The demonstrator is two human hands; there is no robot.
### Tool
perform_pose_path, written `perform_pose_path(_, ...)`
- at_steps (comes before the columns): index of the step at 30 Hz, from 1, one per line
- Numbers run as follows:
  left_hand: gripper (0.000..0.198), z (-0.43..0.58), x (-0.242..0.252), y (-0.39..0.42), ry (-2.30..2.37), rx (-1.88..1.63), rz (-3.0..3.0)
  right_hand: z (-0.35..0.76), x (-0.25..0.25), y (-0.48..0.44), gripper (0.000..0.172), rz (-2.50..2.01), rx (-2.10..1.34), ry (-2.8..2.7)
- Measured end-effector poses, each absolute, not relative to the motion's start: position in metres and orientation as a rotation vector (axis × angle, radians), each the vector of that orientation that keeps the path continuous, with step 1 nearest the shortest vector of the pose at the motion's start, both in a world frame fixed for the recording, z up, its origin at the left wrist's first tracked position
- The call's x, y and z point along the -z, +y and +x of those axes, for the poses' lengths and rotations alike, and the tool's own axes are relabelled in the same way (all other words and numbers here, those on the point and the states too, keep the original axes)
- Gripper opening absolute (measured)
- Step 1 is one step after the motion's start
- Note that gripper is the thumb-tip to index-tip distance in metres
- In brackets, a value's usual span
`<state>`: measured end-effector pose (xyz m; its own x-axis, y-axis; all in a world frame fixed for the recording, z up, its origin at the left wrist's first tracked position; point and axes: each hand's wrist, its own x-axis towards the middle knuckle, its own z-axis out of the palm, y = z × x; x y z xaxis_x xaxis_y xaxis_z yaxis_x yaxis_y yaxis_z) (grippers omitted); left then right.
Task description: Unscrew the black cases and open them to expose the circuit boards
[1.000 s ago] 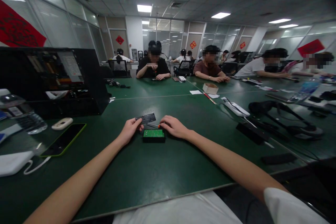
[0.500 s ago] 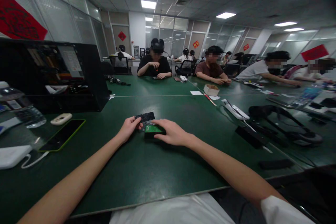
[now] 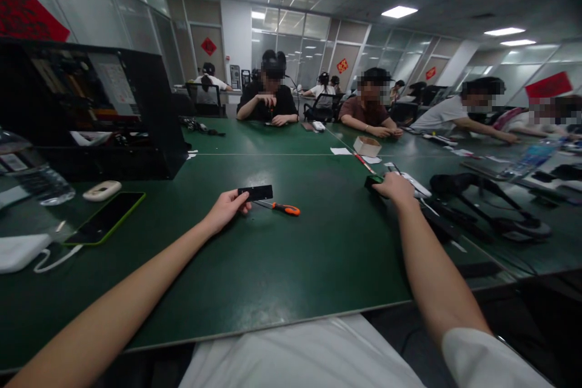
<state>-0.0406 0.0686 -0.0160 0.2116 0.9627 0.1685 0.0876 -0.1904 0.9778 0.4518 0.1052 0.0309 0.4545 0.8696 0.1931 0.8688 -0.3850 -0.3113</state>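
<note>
My left hand [image 3: 226, 207] pinches one end of a flat black cover plate [image 3: 255, 192] just above the green table [image 3: 282, 260]. An orange-handled screwdriver [image 3: 282, 208] lies on the table right beside that plate. My right hand [image 3: 396, 187] is stretched out to the right and closed on a small black box with a green circuit board [image 3: 373, 180], next to a white device [image 3: 411, 183]. Most of the box is hidden behind the fingers.
A green-edged phone [image 3: 105, 217], a white oval case [image 3: 102, 190], a white power bank [image 3: 18, 251] and a black open case [image 3: 91, 109] are on the left. Black gear and cables [image 3: 482, 200] crowd the right. Several people sit at the far side.
My right hand took the green-board box from in front of me and carried it far right. The screwdriver now lies uncovered. My left hand still holds the black plate.
</note>
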Motion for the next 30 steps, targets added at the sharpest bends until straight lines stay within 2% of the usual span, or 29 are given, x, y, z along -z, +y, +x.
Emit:
perform_pose_path(5,0.039,-0.041,0.019,0.071,1.034,-1.136,1.504,0.464,-0.024,0.100,0.030,-2.321,-0.045,-1.339)
perform_pose_path(10,0.045,-0.035,0.017,0.065,1.010,-1.115,1.502,0.406,-0.029,0.108,0.044,-1.884,0.041,-1.475)
perform_pose_path(15,0.047,-0.026,0.012,0.054,0.951,-0.950,1.610,0.296,-0.023,0.102,0.050,-1.342,-0.359,-1.791)
perform_pose_path(19,0.044,-0.025,0.011,0.051,0.936,-0.891,1.694,0.236,-0.011,0.074,0.055,-1.075,-0.700,-1.976)
perform_pose_path(26,0.037,-0.026,0.015,0.051,0.921,-0.908,1.768,0.220,-0.002,0.057,0.055,-0.966,-0.956,-2.183)
perform_pose_path(30,0.056,-0.025,0.017,0.053,0.925,-0.920,1.782,0.246,-0.021,0.076,0.047,-1.083,-0.802,-2.181)
